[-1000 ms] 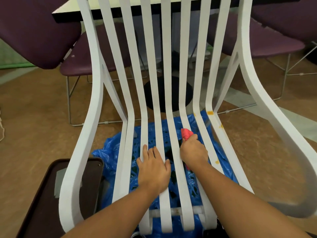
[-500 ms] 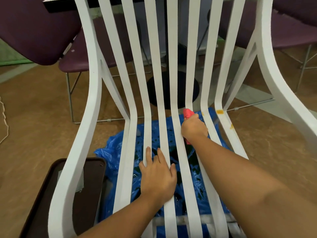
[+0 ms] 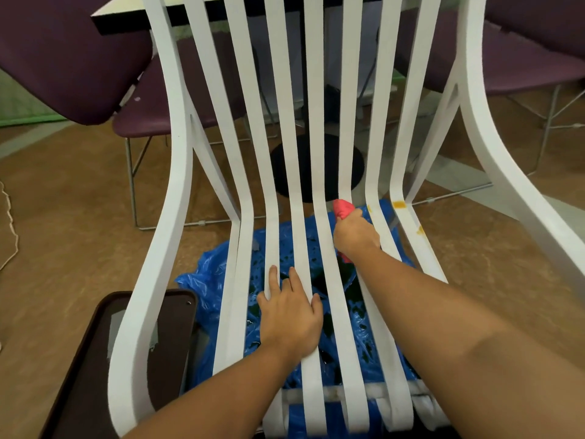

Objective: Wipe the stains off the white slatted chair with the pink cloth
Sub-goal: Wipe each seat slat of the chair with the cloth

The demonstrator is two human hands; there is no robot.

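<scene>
Two hands on one white slatted chair (image 3: 179,185) of seven slats: nearest, the left hand (image 3: 289,315) lies flat with straight fingers across the seat slats, while farther up the right hand (image 3: 356,237) fists round one pink cloth (image 3: 343,208) at the seat's bend, three orange stains (image 3: 399,204) just right of it.

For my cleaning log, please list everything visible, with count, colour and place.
white slatted chair: one, white, centre
stains: three seen, orange, right slats near the bend
pink cloth: one, pink, against a slat near the bend
plastic sheet: one, blue, floor under the chair
other chairs: at least two, purple, behind
table: one, black edge, behind
tray: one, dark brown, floor, lower left
left hand: one, flat on middle slats
right hand: one, grips the pink cloth
</scene>
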